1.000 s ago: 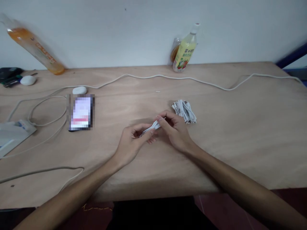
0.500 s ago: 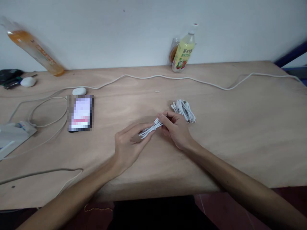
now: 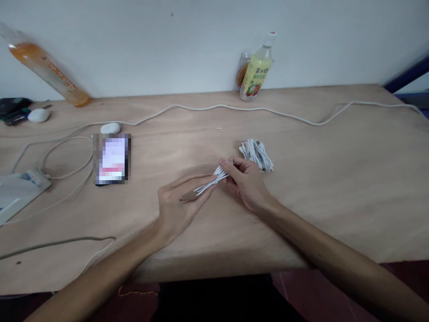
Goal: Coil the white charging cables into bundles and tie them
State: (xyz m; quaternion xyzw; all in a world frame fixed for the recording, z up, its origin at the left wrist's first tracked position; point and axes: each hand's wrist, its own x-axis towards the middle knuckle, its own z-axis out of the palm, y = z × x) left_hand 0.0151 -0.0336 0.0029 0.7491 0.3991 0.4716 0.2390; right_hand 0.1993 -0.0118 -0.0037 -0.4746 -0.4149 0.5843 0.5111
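A folded white cable [image 3: 209, 184] is stretched between my two hands, just above the wooden table [image 3: 318, 179]. My left hand [image 3: 176, 203] is closed on its near-left end, the fingers running along the strands. With thumb and fingers, my right hand [image 3: 244, 179] pinches the other end, whose tip is mostly hidden by the fingers. Right behind my right hand lies a pile of bundled white cables [image 3: 257, 155], with metal plugs showing among the loops.
Toward the wall stand a yellow-labelled drink bottle [image 3: 257, 71] and a tilted orange drink bottle [image 3: 50, 74]. A long white cord [image 3: 217, 106] crosses the table. To the left are a phone [image 3: 113, 158], a white earbud case [image 3: 110, 128] and a power strip [image 3: 20, 192].
Almost nothing differs. Both hands keep their hold on the folded cable, with the left hand shifted very slightly left.
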